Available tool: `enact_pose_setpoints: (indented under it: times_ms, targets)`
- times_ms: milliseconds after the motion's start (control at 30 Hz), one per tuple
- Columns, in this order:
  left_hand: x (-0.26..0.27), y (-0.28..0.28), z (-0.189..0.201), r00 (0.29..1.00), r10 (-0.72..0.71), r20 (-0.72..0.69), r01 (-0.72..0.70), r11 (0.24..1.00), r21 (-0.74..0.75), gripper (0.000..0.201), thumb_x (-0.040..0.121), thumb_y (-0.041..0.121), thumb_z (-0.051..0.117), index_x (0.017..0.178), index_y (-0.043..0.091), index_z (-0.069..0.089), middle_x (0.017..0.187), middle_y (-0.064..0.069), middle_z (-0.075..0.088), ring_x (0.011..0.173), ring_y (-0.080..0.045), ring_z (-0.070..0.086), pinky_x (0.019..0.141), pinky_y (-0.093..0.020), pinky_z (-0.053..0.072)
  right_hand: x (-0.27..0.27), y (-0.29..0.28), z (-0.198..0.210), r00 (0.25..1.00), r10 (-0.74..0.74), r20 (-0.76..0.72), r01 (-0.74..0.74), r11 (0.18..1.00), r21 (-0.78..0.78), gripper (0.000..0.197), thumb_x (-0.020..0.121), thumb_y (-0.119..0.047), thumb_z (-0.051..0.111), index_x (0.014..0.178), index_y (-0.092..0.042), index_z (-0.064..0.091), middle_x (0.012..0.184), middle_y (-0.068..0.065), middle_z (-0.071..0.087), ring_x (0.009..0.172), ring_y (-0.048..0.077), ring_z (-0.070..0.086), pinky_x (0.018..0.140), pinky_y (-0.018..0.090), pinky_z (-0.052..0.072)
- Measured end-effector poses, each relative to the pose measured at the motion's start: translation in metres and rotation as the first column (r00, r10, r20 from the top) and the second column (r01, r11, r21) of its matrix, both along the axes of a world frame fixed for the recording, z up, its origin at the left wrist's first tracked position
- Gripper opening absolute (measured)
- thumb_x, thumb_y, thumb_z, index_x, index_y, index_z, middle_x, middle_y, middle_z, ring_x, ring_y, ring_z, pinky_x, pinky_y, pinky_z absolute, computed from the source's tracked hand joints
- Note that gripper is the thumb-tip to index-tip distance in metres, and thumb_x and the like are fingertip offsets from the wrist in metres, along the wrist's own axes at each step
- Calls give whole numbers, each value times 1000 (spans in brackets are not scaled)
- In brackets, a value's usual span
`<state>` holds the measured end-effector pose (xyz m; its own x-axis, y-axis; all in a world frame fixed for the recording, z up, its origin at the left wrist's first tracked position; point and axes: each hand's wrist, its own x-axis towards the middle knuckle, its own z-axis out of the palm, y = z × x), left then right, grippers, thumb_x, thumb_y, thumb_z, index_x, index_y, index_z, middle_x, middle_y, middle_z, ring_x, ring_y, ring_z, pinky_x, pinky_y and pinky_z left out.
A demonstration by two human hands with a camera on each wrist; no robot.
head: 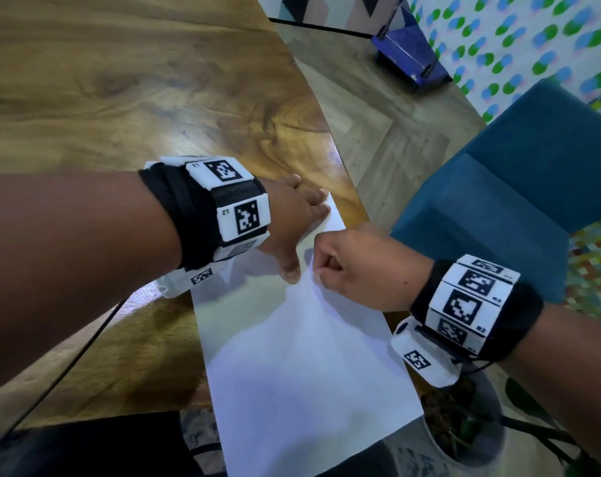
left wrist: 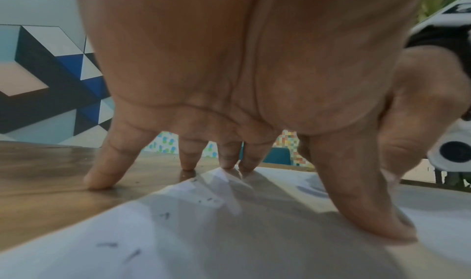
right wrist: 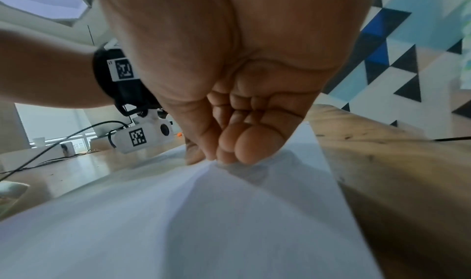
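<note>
Far left: a broad, glossy wooden table (head: 120,98), with a thin black cable (head: 68,366) across its near-left corner.

Next, the left grip (head: 292,222), its wrist banded in black with black-and-white marker tiles. Spread wide, fingers straight, nothing held, only pressing down. In the left wrist view: little finger (left wrist: 102,174) and the fingertip beside it on bare wood, two more fingertips on the far corner of the sheet, thumb (left wrist: 369,213) flat on the sheet nearer in.

Under both grips, the white sheet of paper (head: 302,366). Flat on the table toward its right side, long way running away from the person, near end jutting past the table's front edge. A few small dark specks on it in the left wrist view.

Just right of the left thumb, the right grip (head: 357,266). Curled almost into a fist, thumb and fingertips (right wrist: 242,146) pinched tight on a raised fold near the sheet's middle. Paper drawn up into a small tent at the pinch, with a soft ridge fanning from there toward the near end. Bare wood to the right of the sheet in the right wrist view.

Further right, off the table: a blue upholstered chair (head: 533,166), a potted plant (head: 464,425) on the floor below the right wrist, and well behind them a small blue stand (head: 409,53) against a dotted wall.
</note>
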<state>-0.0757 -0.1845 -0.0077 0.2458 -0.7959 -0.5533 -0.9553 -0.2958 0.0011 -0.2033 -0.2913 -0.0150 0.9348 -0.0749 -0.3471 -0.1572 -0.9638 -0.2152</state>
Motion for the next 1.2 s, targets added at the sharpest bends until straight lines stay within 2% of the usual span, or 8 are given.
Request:
enact_pose_setpoints:
  times_ms: [267, 400, 533, 633, 767, 967, 1100, 1200]
  targets:
    - [2, 2, 1, 1000, -2, -9, 2, 1000, -15, 113, 83, 61, 71, 162, 34, -6, 170, 10, -11, 157, -22, -9, 120, -52, 14, 41, -33, -5, 967, -230, 109, 231, 973, 3, 19, 85, -27, 68, 68, -27, 59, 78, -5, 68, 74, 12, 62, 56, 19, 37]
    - [4, 3, -2, 1000, 2, -21, -3, 1000, -17, 114, 80, 63, 73, 162, 35, -2, 169, 12, -13, 157, -28, -9, 118, -55, 22, 15, -4, -1, 987, -152, 42, 151, 988, 37, 11, 87, -27, 65, 77, -26, 62, 72, -11, 63, 70, 6, 55, 61, 21, 40]
    - [4, 0, -7, 1000, -7, -5, 7, 1000, -3, 116, 78, 65, 73, 161, 39, -4, 169, 12, -14, 156, -31, -9, 117, -56, 24, -6, 14, 2, 996, -66, -63, 70, 996, 57, 15, 89, -28, 61, 75, -28, 57, 64, -17, 57, 64, -2, 51, 56, 12, 33]
    - [3, -2, -5, 1000, -19, -22, 18, 1000, -9, 114, 79, 59, 75, 161, 41, -2, 170, 5, -11, 156, -33, -7, 120, -54, 19, 8, -11, 1, 990, -138, 2, 138, 990, -7, 9, 89, -28, 62, 81, -23, 64, 72, -12, 63, 70, 6, 56, 59, 21, 38]
    - [2, -3, -5, 1000, -6, 4, 6, 1000, -2, 117, 78, 63, 74, 161, 39, -6, 170, 8, -13, 156, -33, -9, 119, -53, 22, 33, -47, 0, 964, -245, 105, 250, 968, -36, 8, 90, -24, 63, 85, -18, 66, 80, -3, 66, 77, 17, 63, 55, 21, 40]
    - [-1, 1, -9, 999, 35, -24, -36, 999, -17, 127, 65, 85, 67, 160, 43, -6, 169, 12, -15, 156, -31, -13, 116, -61, 25, 18, -32, -3, 979, -177, 102, 181, 983, -33, 7, 89, -28, 63, 84, -23, 63, 78, -6, 65, 74, 14, 62, 60, 25, 44]
    - [-7, 3, -9, 1000, 18, 20, -18, 1000, -17, 130, 67, 82, 69, 162, 36, -6, 169, 9, -16, 156, -33, -12, 114, -57, 29, -12, -5, 2, 1000, -26, 9, 26, 999, -25, 8, 89, -28, 60, 83, -23, 61, 72, -6, 67, 72, 14, 61, 67, 32, 51]
    - [-7, 2, -10, 999, 19, 26, -18, 1000, -21, 131, 66, 81, 70, 161, 36, -7, 169, 9, -17, 156, -34, -11, 113, -59, 29, -7, -9, 4, 999, -26, -27, 25, 999, -31, 8, 89, -29, 61, 83, -24, 62, 71, -8, 65, 72, 11, 59, 66, 30, 49]
